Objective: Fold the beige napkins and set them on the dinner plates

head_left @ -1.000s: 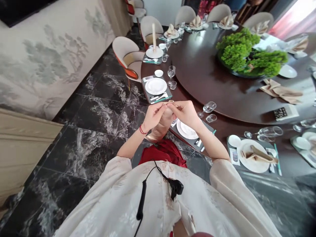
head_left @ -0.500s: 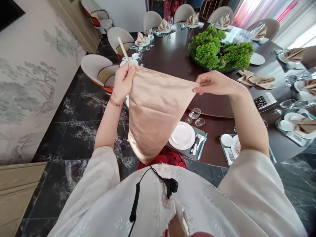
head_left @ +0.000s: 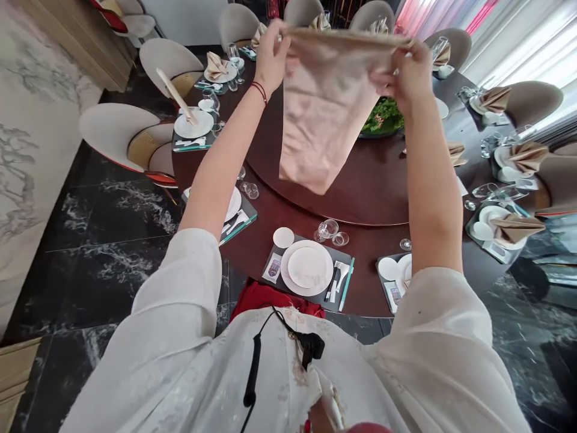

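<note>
A beige cloth napkin hangs spread out in the air over the far part of the table, its top edge stretched between my hands. My left hand pinches its upper left corner. At the upper right corner, my right hand grips the edge, slightly smeared by motion. Both arms reach forward and up. Below, nearest my body, a white plate lies on a larger plate on a grey placemat, with a small white bowl and teal chopsticks around it.
A dark round table carries a raised turntable with a green plant, partly hidden by the napkin. Stemmed glasses stand behind the near plate. Folded napkins sit on other settings. Chairs ring the table.
Both hands have moved up and away from my body, carrying the napkin out over the table. The napkin's lower end has swung forward, uncovering the near place setting. The view has shifted.
</note>
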Motion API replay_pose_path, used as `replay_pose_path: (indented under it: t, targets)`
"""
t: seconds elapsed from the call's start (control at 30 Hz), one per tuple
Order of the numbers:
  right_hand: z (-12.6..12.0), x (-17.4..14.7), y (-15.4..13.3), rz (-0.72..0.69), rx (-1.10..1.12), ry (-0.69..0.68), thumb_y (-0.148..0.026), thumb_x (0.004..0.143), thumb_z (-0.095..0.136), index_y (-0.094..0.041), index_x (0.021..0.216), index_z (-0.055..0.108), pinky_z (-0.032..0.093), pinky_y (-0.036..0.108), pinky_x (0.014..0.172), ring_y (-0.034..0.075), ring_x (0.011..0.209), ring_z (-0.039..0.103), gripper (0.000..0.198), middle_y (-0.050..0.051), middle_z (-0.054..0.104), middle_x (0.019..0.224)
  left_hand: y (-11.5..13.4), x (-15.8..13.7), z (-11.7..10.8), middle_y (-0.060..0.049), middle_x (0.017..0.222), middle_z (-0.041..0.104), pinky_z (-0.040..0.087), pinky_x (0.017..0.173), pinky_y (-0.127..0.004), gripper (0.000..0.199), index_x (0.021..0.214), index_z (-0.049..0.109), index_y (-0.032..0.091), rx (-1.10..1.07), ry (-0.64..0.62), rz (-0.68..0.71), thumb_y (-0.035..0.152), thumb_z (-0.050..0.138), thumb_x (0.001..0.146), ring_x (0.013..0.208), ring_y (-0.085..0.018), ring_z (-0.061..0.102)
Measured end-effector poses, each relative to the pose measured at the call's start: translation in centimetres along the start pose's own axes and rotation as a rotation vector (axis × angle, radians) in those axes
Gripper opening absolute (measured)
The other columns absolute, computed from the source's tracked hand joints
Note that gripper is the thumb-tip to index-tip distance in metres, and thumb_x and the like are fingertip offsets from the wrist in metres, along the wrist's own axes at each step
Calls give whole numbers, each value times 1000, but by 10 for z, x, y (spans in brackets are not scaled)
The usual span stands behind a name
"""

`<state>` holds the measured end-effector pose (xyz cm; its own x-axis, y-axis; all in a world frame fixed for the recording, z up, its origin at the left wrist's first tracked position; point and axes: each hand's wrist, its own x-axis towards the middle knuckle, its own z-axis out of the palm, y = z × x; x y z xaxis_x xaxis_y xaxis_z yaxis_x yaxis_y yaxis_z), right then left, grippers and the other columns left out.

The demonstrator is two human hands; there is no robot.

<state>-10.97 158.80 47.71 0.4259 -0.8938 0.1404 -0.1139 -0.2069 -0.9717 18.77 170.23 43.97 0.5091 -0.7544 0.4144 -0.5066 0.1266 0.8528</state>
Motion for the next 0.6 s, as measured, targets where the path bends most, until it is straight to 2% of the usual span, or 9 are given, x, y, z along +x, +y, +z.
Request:
replay_pose_path:
  t: [0.07,0.1,0.17,0.2,0.23,0.3,0.4,0.5,0.6]
  targets:
    - [-23,-5,5,-166,189,-17,-14,104,36,-24,107,43,39,21,60,2,92,75,12,2,67,124,5,1,14,4,109,68,60,83,-23,56,117,59,25,-108,-39,174,77,60,95,94,-8,72]
    - [-33,-13,16,-252,244,-20,-16,103,41,-25,107,45,42,20,62,3,98,75,10,2,68,123,2,-9,19,5,108,69,59,85,-21,60,115,58,27,-144,-49,283,82,60,91,92,-6,68]
    - [-48,-42,52,-382,264,-9,-20,100,52,-25,101,50,48,20,67,5,99,72,6,2,70,117,-14,-50,29,2,103,69,59,90,-23,63,108,62,28,-175,-44,440,88,50,91,96,-9,63]
    - [-51,-61,78,-413,229,12,-22,97,57,-24,98,53,50,20,71,6,96,70,5,2,72,111,-27,-78,33,-1,102,71,58,93,-26,61,104,65,27,-158,-24,457,84,48,97,100,-12,64]
    - [-52,-82,106,-406,166,29,-26,96,61,-23,93,55,52,22,77,8,95,70,7,4,73,108,-44,-109,39,-5,111,73,54,106,-32,55,108,68,24,-144,-53,398,77,51,102,110,-16,65]
    - [-48,-121,168,-292,-33,36,-35,93,68,-20,81,61,53,29,94,15,103,67,20,9,75,102,-86,-173,55,-10,113,75,51,111,-37,48,100,71,23,-154,-161,191,70,62,100,114,-22,68]
    - [-37,-166,260,67,-101,-55,-34,83,69,-19,78,62,52,32,90,17,90,64,18,7,75,93,-154,-249,88,-14,117,76,52,110,-35,36,98,72,19,-94,-375,-122,53,62,102,115,-24,70]
    - [-33,-189,333,406,-165,-121,-32,73,66,-19,75,59,49,30,79,15,78,54,14,1,63,72,-210,-293,120,-13,112,78,54,104,-32,23,99,71,16,-70,-609,-421,37,64,98,110,-23,71]
    - [-38,-201,378,644,-175,-207,-34,69,65,-18,77,59,49,28,75,14,77,49,19,-2,54,68,-243,-311,136,-9,91,78,56,94,-31,18,93,72,14,-102,-768,-571,31,65,93,90,-20,71]
